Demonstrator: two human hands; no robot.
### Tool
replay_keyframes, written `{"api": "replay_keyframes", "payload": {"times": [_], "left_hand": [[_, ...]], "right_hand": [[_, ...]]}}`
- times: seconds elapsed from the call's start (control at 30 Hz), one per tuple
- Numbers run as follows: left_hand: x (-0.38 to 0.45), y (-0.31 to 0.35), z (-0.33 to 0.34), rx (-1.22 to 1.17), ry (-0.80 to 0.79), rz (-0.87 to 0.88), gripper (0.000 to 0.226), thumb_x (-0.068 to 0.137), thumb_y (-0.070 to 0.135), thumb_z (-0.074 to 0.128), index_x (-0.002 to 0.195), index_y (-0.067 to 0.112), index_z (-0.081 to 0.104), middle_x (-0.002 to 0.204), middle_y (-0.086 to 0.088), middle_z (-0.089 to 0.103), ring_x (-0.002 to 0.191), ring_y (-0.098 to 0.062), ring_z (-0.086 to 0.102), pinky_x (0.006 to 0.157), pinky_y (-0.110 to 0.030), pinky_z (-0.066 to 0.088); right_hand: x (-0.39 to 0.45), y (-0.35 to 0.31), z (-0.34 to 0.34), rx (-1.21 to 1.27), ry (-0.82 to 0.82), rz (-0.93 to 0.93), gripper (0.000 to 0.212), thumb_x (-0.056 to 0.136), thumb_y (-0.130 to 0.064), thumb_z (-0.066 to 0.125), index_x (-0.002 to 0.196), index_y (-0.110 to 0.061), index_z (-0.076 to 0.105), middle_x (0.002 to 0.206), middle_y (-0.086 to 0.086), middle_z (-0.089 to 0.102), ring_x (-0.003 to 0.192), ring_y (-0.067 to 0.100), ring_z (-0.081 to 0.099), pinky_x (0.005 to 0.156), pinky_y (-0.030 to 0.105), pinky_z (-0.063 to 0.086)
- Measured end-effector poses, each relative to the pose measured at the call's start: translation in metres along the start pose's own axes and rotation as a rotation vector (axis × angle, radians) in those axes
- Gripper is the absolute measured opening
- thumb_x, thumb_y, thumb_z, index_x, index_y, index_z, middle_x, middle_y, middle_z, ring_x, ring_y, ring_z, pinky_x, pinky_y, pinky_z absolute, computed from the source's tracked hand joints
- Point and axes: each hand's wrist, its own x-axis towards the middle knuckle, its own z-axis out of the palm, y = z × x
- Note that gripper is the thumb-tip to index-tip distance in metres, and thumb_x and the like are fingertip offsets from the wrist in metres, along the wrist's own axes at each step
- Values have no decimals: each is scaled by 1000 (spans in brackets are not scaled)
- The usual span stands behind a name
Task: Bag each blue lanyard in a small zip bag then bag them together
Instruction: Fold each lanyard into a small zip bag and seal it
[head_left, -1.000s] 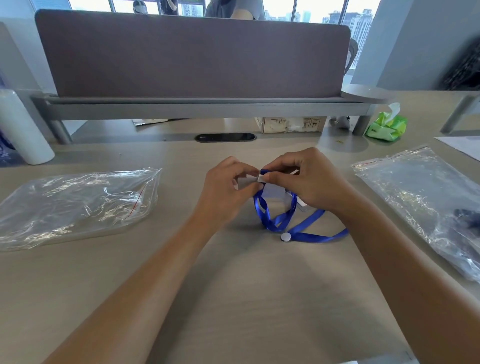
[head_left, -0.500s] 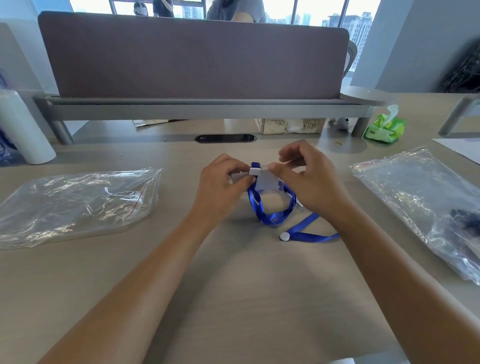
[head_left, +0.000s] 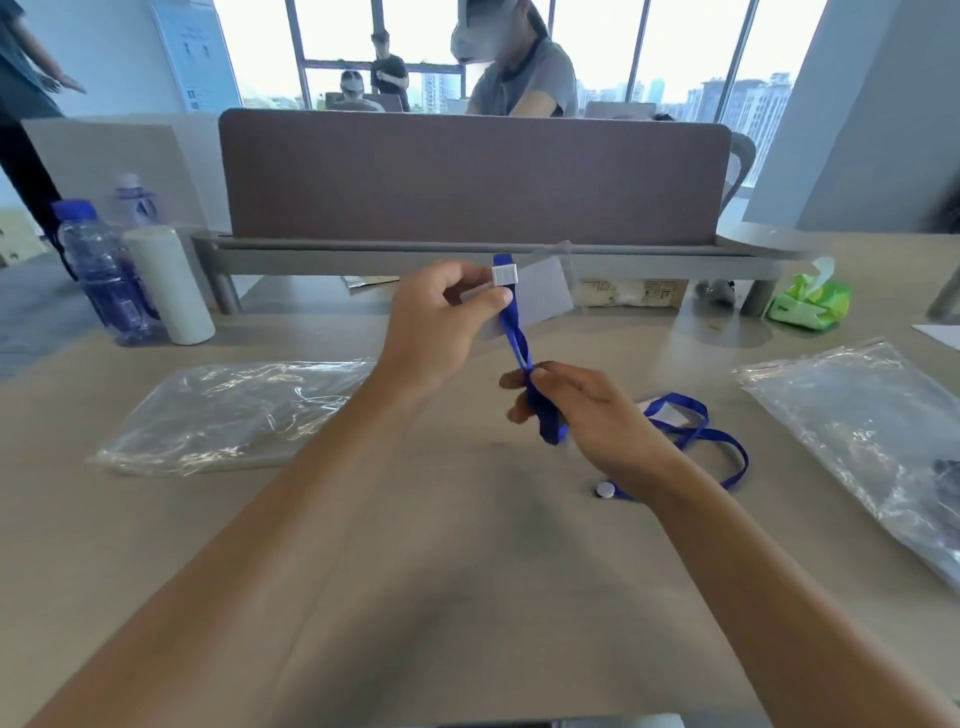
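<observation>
left hand (head_left: 441, 322), right hand (head_left: 587, 415), gripping blue lanyard (head_left: 519, 343)

— Is anything showing words you can read?

— Nothing legible. The poster (head_left: 195, 57) on the wall, up left of the divider panel (head_left: 467, 182), is carrying print too blurred to make out.

— And the box (head_left: 631, 292) under the divider panel?

— It is showing dark markings, unreadable. The bottle (head_left: 101, 270) label is blurring too.

Desk (head_left: 467, 597), brown partition (head_left: 467, 176), bright windows (head_left: 675, 57)
</observation>
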Motion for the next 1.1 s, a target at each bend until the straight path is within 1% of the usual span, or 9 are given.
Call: {"api": "replay_keyframes", "payload": {"times": [0.13, 0.23, 0.3, 0.37, 0.47, 0.57, 0.83, 1.0, 1.1], "left_hand": [[-1, 21, -33, -6, -88, -29, 11, 89, 19, 73, 98, 15, 77, 93, -3, 77, 85, -13, 69, 82, -31, 55], [-5, 35, -58, -3, -188, -58, 15, 82, 22, 76, 95, 14, 78, 97, -8, 77, 89, -25, 69, 95, -51, 54], [-11, 46, -74, 22, -260, -72, 18, 82, 20, 78, 95, 8, 77, 96, -15, 74, 86, -23, 64, 95, -55, 53], [-18, 56, -86, 117, -346, -65, 11, 87, 13, 76, 96, 7, 77, 96, -17, 74, 84, -18, 61, 87, -47, 55], [-31, 65, -94, 338, -476, -27, 6, 87, 14, 77, 90, 19, 78, 85, 1, 75, 75, -4, 61, 73, -18, 49], [-43, 64, -86, 512, -521, 4, 14, 83, 19, 81, 78, 31, 75, 74, 12, 67, 66, 0, 56, 62, -17, 45], [-63, 49, -61, 653, -436, -44, 5, 87, 16, 74, 87, 11, 75, 83, -2, 69, 73, -21, 58, 59, -28, 39], [-62, 33, -48, 517, -147, -135, 12, 90, 17, 71, 91, 5, 73, 91, -10, 70, 81, -26, 63, 63, -27, 43], [-58, 24, -46, 342, 8, -179, 17, 88, 18, 72, 87, 0, 71, 87, -16, 69, 73, -23, 55, 62, -29, 39]], "right_hand": [[2, -11, 7, 49, 4, -51, 28, 110, -19, 46, 95, -11, 69, 68, -3, 54, 71, 13, 58, 77, 32, 49], [0, -23, 3, -2, -2, -78, 23, 106, -18, 54, 90, -14, 69, 66, -5, 57, 66, 11, 58, 77, 33, 50], [-2, -32, -2, 25, -23, -106, 21, 104, -19, 60, 85, -16, 70, 66, -5, 60, 67, 12, 59, 75, 31, 51], [-2, -41, -7, 71, -38, -122, 21, 102, -16, 63, 82, -18, 71, 68, -3, 65, 66, 11, 60, 74, 29, 53], [-2, -56, -10, 60, -25, -153, 12, 99, -15, 66, 91, -14, 75, 73, -1, 71, 67, 10, 65, 75, 28, 58], [-3, -72, -10, -58, -39, -171, 11, 96, -22, 72, 100, -12, 75, 80, -1, 76, 70, 8, 68, 71, 21, 58], [-10, -94, 0, -207, 2, -187, 7, 94, -20, 75, 97, -14, 77, 84, -2, 79, 67, 7, 69, 61, 17, 51], [-23, -92, 7, -182, 92, -229, 8, 99, -17, 66, 99, -16, 74, 82, -2, 78, 65, 8, 69, 63, 18, 54], [-31, -86, 11, -119, 111, -225, 10, 101, -13, 64, 102, -14, 73, 83, -2, 78, 67, 13, 72, 67, 23, 58]]}}
